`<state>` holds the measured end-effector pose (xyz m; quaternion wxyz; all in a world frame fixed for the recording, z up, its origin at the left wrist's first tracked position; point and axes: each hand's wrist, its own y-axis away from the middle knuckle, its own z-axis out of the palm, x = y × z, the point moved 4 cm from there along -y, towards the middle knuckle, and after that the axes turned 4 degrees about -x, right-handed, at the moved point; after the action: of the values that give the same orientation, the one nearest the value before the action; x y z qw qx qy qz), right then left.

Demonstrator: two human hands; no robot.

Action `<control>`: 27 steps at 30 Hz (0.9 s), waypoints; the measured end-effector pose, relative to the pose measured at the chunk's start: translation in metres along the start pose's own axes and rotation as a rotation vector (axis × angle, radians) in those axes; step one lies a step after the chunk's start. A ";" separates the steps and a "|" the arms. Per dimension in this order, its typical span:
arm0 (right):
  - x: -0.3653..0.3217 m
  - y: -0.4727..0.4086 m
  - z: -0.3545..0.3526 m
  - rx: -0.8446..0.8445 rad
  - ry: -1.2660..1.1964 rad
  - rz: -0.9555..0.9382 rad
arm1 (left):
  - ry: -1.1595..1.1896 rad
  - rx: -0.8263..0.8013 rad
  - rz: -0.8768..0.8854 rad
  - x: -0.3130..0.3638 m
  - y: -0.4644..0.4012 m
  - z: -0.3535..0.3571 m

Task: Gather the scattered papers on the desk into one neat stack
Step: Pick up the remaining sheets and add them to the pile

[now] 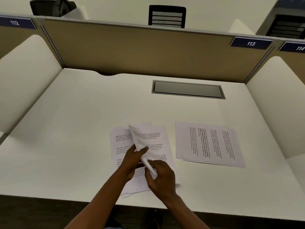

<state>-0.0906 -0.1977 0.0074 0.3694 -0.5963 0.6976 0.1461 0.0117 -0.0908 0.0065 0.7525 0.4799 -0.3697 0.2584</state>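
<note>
From the head camera, a white desk point(74, 129) sits inside a cubicle with a tan back panel point(132, 52); a grey cable hatch point(188, 89) is set into the desk toward the back right. Near the front edge, in the middle, lies a loose pile of printed papers point(162, 146), its sheets fanned and out of line with one another; the lowest corners reach close to the desk's front edge. Both hands work over this pile; the left hand point(132, 160) has its grip closed on a lifted, curled sheet point(140, 141), thumb on top and fingers beneath, so the sheet rises clear of the pile; the right hand point(160, 176) has its grip closed on the lower end of that same curled sheet, fingers wrapped about it. To the right, apart from the pile, a second set of papers point(209, 144) lies flat on the desk, turned sideways so the print runs up and down; one sheet peeks out at its left edge. Blue number plates 113 point(250, 43) and 112 point(15, 22) sit on the panel top; a black chair back point(167, 16) stands beyond.
</note>
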 end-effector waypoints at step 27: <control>0.053 -0.032 -0.007 -0.190 -0.456 0.618 | -0.308 0.357 0.093 -0.023 0.033 -0.089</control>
<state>-0.0637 -0.2485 -0.0168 0.3967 -0.3422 0.7275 0.4430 0.0008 0.0035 -0.0182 0.5779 0.6215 -0.4502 0.2776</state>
